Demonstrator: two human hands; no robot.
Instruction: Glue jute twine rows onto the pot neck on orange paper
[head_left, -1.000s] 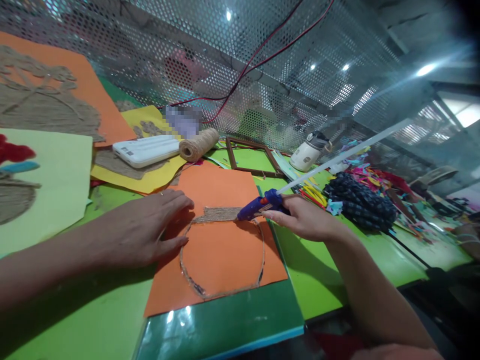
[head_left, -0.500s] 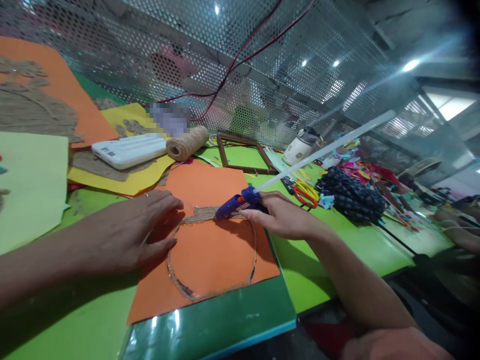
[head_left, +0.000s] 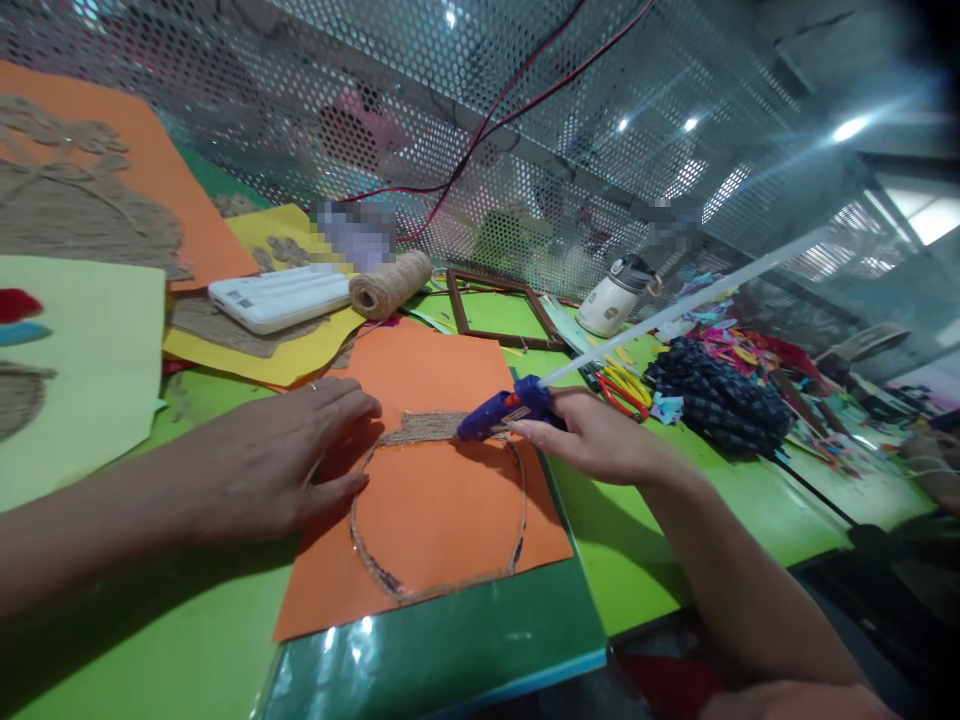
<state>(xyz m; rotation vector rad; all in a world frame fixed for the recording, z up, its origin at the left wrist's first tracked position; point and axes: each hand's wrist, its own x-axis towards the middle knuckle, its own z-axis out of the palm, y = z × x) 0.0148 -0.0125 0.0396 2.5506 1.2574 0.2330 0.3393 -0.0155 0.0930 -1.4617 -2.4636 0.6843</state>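
An orange paper sheet (head_left: 435,380) lies in front of me with a jute twine outline (head_left: 439,505) glued on it, rounded below and filled with twine along the top. My left hand (head_left: 292,455) lies flat and open on the sheet's left edge, fingers stretched out. My right hand (head_left: 600,435) is closed around a blue glue gun (head_left: 502,410). The gun's nozzle points left at the top right of the twine outline. A long clear glue stick (head_left: 690,300) juts out of its back toward the upper right.
A jute twine spool (head_left: 390,285) and a white flat case (head_left: 281,298) lie on yellow paper behind the sheet. A brown wooden frame (head_left: 499,312), a white jar (head_left: 615,300), scissors with yellow and red handles (head_left: 626,388) and dark checked cloth (head_left: 716,395) sit to the right. Perforated metal mesh (head_left: 450,120) closes the back.
The view swung slightly and came back. Both hands stay in nearly the same place on the orange sheet, with the glue gun still at the top of the twine outline.
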